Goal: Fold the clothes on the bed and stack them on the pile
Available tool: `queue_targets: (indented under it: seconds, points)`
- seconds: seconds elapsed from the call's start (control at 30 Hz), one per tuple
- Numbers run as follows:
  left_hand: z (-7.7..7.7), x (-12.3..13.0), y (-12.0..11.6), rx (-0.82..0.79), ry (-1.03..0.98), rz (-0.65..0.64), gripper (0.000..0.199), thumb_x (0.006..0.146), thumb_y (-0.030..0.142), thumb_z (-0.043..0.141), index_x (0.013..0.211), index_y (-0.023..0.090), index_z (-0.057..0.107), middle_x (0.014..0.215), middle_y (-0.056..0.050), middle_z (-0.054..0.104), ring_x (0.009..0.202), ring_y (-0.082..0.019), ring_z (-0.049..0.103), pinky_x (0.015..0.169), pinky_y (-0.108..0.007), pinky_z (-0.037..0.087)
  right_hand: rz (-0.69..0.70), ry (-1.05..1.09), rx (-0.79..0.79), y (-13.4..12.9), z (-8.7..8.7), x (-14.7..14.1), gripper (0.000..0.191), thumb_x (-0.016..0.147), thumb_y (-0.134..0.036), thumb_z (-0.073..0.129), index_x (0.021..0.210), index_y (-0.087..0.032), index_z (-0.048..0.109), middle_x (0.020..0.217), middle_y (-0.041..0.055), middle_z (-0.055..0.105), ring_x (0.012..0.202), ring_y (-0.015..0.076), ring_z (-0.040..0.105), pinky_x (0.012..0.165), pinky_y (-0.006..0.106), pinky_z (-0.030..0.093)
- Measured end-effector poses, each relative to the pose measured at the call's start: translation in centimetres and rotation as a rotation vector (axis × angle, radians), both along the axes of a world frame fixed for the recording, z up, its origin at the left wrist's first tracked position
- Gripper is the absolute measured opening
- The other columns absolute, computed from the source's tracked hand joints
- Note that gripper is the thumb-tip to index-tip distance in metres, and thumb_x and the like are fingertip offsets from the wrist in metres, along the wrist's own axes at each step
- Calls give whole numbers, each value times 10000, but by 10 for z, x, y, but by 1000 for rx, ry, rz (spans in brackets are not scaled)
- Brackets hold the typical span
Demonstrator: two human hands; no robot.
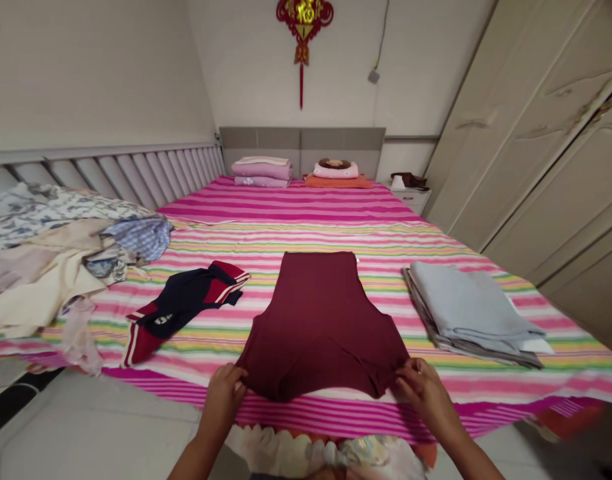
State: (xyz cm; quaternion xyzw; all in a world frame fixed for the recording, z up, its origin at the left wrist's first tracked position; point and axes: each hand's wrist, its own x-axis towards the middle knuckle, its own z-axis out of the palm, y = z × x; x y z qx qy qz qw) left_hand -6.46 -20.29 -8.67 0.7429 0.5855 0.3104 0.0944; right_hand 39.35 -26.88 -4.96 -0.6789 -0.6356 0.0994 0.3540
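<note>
A dark maroon sleeveless top (321, 320) lies spread on the striped bed sheet (266, 237), its narrower end toward the headboard. Along the near edge the fabric has a few folds. My left hand (227, 387) pinches the top's near left corner. At the near right corner, my right hand (426, 389) grips the cloth between thumb and fingers. Left of the maroon top lies a crumpled navy and red garment (186, 303) with white stripes. On the right sits a stack of folded clothes (473, 307), light blue-grey uppermost.
A loose heap of clothes (51, 247) covers the bed's left side. Folded bedding in a purple pile (263, 170) and a pink and orange pile (339, 175) rests by the headboard (266, 139). A wardrobe (541, 133) stands at right, beyond a small nightstand (411, 198).
</note>
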Motion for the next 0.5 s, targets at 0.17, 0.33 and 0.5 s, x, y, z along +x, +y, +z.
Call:
queue_targets:
  seconds: [0.17, 0.33, 0.5]
  points:
    - [90, 14, 30, -161, -91, -283, 124, 617, 78, 583, 635, 200, 597, 1285, -80, 625, 1194, -299, 529, 998, -456, 424, 261, 154, -135, 31, 66, 5, 273, 766, -475, 611, 703, -228, 705, 1019, 133, 728, 919, 290, 659, 838, 445, 523]
    - [183, 16, 53, -921, -469, -619, 128, 750, 279, 699, 804, 171, 655, 874, -50, 727, 781, -192, 676, 727, -293, 524, 498, 676, -446, 57, 140, 2, 307, 833, -476, 623, 771, -184, 697, 666, 36, 683, 586, 165, 615, 619, 281, 505]
    - [186, 39, 86, -824, -1246, -258, 224, 759, 309, 739, 910, 153, 686, 735, -33, 729, 630, -136, 680, 664, -224, 544, 34, 1318, -257, 107, 145, -11, 55, 765, -227, 645, 735, -203, 684, 707, 26, 728, 641, 152, 664, 645, 241, 535]
